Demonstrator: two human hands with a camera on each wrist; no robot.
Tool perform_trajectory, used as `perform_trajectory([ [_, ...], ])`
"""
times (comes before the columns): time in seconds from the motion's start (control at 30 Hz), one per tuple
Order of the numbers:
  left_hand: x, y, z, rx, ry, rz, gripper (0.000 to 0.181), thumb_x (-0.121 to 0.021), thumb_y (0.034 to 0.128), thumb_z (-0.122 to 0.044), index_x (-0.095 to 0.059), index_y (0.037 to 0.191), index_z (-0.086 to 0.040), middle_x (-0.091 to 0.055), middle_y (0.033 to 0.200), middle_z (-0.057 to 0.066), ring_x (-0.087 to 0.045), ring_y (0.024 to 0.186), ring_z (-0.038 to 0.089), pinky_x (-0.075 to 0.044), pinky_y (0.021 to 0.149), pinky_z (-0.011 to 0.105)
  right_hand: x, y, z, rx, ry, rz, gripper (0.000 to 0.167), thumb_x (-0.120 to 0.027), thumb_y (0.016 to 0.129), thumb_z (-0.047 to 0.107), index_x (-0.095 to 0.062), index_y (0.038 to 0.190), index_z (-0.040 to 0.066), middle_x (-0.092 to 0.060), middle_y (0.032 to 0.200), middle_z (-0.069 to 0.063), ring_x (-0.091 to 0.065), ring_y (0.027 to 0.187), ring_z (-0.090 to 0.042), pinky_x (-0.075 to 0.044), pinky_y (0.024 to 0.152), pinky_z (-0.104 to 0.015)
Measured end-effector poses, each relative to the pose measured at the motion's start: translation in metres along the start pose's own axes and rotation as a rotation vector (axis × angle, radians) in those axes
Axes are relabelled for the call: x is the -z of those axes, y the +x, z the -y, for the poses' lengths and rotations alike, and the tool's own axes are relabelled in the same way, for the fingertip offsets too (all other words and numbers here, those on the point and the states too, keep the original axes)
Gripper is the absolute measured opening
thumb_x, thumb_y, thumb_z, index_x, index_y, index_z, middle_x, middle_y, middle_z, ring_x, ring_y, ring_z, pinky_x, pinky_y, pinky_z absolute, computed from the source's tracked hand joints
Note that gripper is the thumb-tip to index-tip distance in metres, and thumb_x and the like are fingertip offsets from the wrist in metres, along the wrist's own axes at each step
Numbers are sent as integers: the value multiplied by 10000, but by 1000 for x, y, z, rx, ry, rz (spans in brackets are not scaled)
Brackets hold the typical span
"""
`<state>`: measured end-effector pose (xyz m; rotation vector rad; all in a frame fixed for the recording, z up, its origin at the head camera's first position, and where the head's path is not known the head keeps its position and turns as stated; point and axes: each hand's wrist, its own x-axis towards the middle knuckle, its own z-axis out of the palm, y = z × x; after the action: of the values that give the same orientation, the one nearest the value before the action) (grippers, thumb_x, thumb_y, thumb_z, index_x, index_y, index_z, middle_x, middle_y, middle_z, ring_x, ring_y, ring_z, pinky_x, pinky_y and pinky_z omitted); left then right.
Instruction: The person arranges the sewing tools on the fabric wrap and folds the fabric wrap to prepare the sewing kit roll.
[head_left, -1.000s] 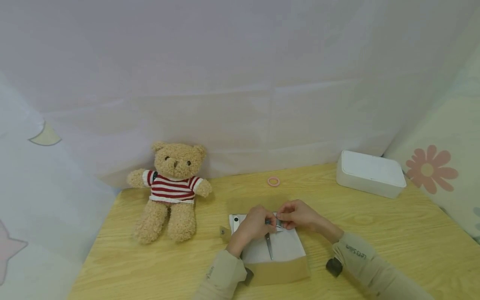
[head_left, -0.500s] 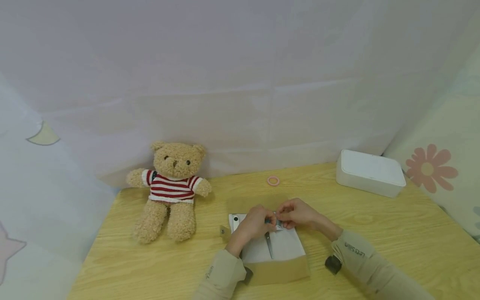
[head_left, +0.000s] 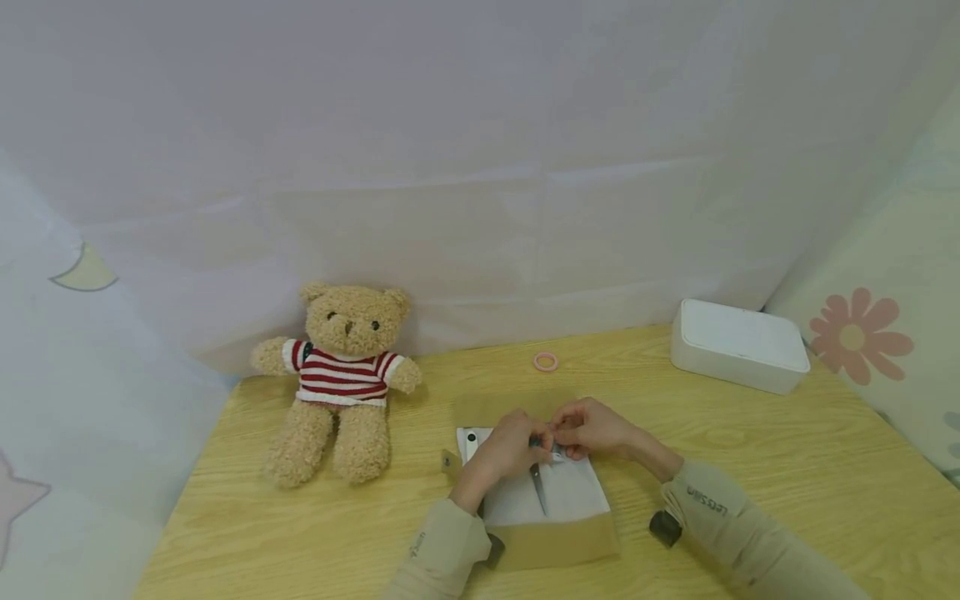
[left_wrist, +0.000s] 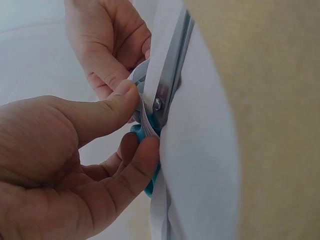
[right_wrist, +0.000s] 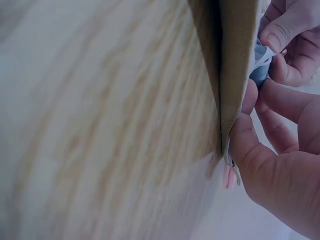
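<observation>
An unfolded tan pouch (head_left: 555, 543) with a white lining (head_left: 581, 493) lies under both hands. Scissors with steel blades (left_wrist: 172, 65) and blue handles (left_wrist: 137, 131) lie on the lining, handles partly hidden by fingers. My left hand (head_left: 510, 450) pinches a small folded strip (left_wrist: 146, 120), grey-blue with ridged white edges, between thumb and finger, right beside the scissor handles. Opposite it, my right hand (head_left: 596, 429) pinches the strip's other side. In the right wrist view, the right fingers also touch the pouch's edge. What the strip is exactly cannot be made out.
A teddy bear (head_left: 345, 375) in a striped jumper sits at the back left of the wooden table (head_left: 300, 542). Behind the pouch lies a pink ring (head_left: 546, 362). A white box (head_left: 738, 346) stands at the back right. A snap tab (head_left: 450, 462) sticks out from the pouch's left.
Both hands stay nearly in place over the pouch. The small strip between them has bent and shows less of its flat face than a second ago.
</observation>
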<state>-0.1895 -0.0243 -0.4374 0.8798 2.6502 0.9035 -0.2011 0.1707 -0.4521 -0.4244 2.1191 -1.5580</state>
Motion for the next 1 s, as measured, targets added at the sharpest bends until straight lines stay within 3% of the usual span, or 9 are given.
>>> perform_trajectory([
  [0.37,0,-1,0,1,-20,4,226,-733,839,-132,-576,680,-163,-454,701,-72,-392,768,111,-322,656,236,-1,-3,5,-20,-9,-12,144,-625,893,51,-632,974,-67,-639,750,-56,-563,614,-121,-477,538,-214],
  [0.57,0,0,2,30,-50,7,228,-737,836,-134,-579,674,-162,-475,730,-73,-407,791,113,-334,672,250,-2,-4,6,-26,6,-21,152,-642,883,43,-629,955,-90,-624,722,-58,-566,602,-125,-480,527,-211],
  [0.8,-2,1,5,74,-156,4,159,-742,807,-85,-655,677,-114,-560,649,-87,-469,633,66,-379,581,214,-2,-3,6,-64,22,-28,152,-633,883,45,-630,960,-87,-623,729,-53,-580,621,-130,-495,554,-227],
  [1.0,-2,1,6,87,-211,6,124,-742,787,-63,-673,685,-83,-572,633,-67,-466,607,74,-367,559,215,-1,-2,5,-75,11,-25,153,-635,877,50,-640,962,-77,-628,740,-54,-588,628,-135,-506,568,-238],
])
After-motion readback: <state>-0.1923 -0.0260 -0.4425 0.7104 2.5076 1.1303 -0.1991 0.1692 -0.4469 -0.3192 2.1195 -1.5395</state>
